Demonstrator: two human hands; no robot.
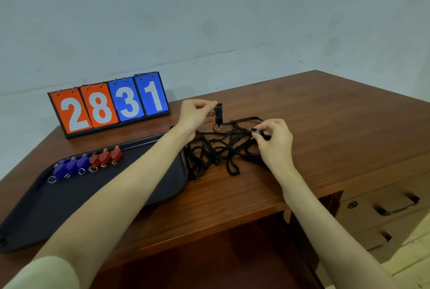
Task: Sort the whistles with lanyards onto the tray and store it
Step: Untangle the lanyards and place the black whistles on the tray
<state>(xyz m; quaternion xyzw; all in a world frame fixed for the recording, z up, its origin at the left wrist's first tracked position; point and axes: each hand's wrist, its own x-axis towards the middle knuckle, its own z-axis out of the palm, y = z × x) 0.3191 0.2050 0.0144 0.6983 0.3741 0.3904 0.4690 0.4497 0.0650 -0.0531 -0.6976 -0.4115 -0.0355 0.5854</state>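
Nearest, under the left forearm, a dark tray (69, 200) is set on the desk (232, 195); six lanyard-free whistles, blue (69, 167) and red (104, 157), are lined up along its far side. Between the hands a knot of black lanyards (216, 151) is heaped. A clip (256, 130) is pinched by the right hand (274, 142), and a black whistle (218, 111) is held up by the left hand (195, 114). If it is pulled hard, the tangle could be tightened or dragged along. Beyond, a scoreboard (109, 104) is propped.
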